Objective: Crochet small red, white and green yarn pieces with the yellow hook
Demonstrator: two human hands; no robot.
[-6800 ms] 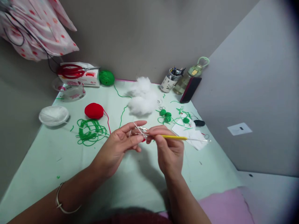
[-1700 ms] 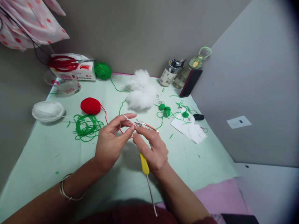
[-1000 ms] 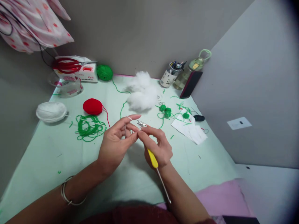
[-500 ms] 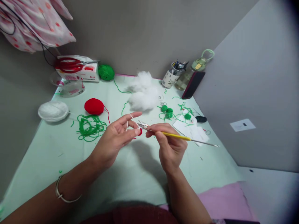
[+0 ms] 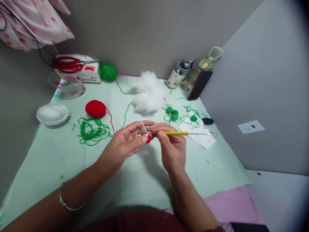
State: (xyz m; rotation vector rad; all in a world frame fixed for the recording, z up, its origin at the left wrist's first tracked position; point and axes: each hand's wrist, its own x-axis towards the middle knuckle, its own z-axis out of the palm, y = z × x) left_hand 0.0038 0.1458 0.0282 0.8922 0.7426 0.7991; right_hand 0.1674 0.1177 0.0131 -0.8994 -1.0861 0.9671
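Note:
Between the thumb and fingers of my left hand (image 5: pixel 122 141) is pinched a small red and white crochet piece (image 5: pixel 148 139). White yarn (image 5: pixel 143 126) loops over that hand's raised index finger. My right hand (image 5: pixel 172 146) grips a crochet hook (image 5: pixel 176 133) by its yellow handle, and the hook's tip meets the white yarn at the piece. Fingers partly hide the tip. On the table to the left lie a white yarn ball (image 5: pixel 52 114), a red yarn ball (image 5: pixel 95 109) and a loose tangle of green yarn (image 5: pixel 93 131).
White stuffing (image 5: pixel 147 96) sits at the back centre, with a green yarn ball (image 5: pixel 108 72) to its left. Red scissors (image 5: pixel 70 65) rest on a tissue pack (image 5: pixel 90 75). A pen cup (image 5: pixel 177 77), bottle (image 5: pixel 193 77) and phone (image 5: pixel 201 85) stand back right, near small green balls (image 5: pixel 174 114).
My hands have drawn closer together. The left index finger has lowered and the hook has levelled out, its tip now further in among the white yarn. The view has shifted slightly.

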